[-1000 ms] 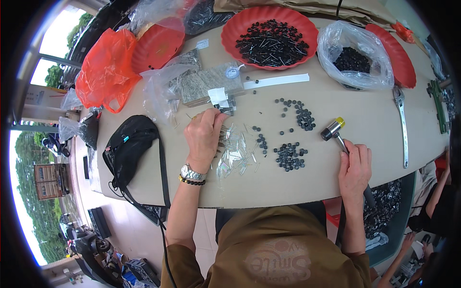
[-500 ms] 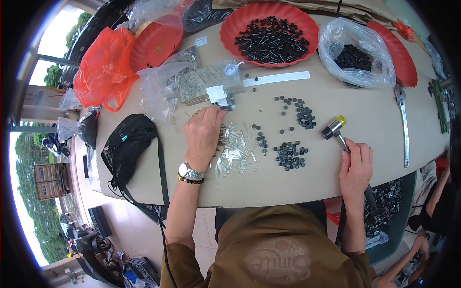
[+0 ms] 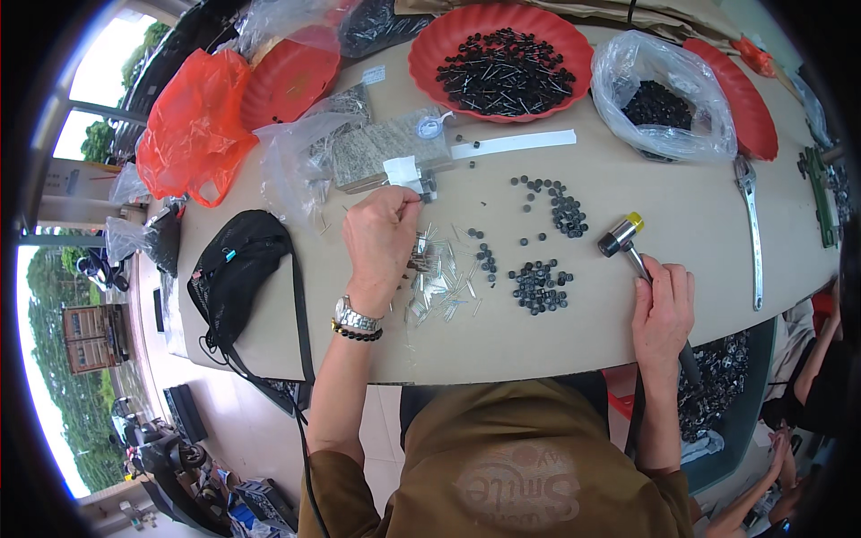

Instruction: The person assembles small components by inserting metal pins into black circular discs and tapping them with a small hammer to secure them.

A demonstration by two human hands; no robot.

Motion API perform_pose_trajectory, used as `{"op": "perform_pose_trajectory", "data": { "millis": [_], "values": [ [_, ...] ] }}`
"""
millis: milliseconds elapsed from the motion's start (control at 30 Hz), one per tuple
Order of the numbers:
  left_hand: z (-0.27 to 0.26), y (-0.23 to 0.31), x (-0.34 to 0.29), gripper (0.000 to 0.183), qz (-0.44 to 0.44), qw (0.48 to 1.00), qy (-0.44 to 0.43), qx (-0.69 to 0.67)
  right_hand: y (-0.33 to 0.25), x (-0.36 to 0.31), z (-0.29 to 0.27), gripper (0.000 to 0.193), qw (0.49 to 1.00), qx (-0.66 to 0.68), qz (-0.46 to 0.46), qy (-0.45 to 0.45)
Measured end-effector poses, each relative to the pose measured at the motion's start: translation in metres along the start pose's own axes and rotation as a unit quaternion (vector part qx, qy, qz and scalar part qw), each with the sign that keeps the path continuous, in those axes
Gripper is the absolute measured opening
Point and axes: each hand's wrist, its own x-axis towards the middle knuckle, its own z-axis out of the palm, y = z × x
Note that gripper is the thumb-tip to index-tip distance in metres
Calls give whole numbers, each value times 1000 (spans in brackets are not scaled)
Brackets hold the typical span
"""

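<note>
Across the long beige table (image 3: 502, 332) very little has moved in the last second: our left hand (image 3: 381, 238) has crept a touch farther toward the small white-and-metal fixture (image 3: 408, 175) at the far edge of our working patch, while our right hand (image 3: 662, 309) rests where it was near the front edge, so we judge the work is between strokes, a piece being set rather than struck. The left fingers are pinched together at the fixture, apparently on one small pin, though it is too small to make out. The right hand is clenched around the handle of the small mallet (image 3: 621, 237), whose head lies tilted on the table. Open room lies between the hands, broken only by the scattered thin metal pins (image 3: 444, 282) just beside the left hand and the two clusters of small black caps (image 3: 538, 287). The long wrench (image 3: 752, 233) lies well apart to the right.
</note>
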Motion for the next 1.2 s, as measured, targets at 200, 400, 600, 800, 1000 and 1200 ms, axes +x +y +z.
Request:
{"op": "perform_pose_trajectory", "data": {
  "millis": [200,400,600,800,1000,1200],
  "values": [
    [-2,6,-2,3,89,993,1,80,0,0,1,26,1000,-2,4,-3],
    [-1,-2,-2,7,166,971,-25,169,0,1,1,27,1000,-6,5,-6],
    [-13,1,-4,13,194,969,-20,149,1,-2,1,30,1000,-8,-11,3],
    [-21,36,-40,16,43,996,-19,-82,1,-4,-4,33,1000,-22,-17,-2],
    [-19,86,-102,7,-194,874,-81,-439,-41,-1,-44,36,979,194,-46,-53],
    [-3,90,-129,13,-13,984,-8,-178,-78,-7,-59,38,955,232,-123,-141]
  ]
}}
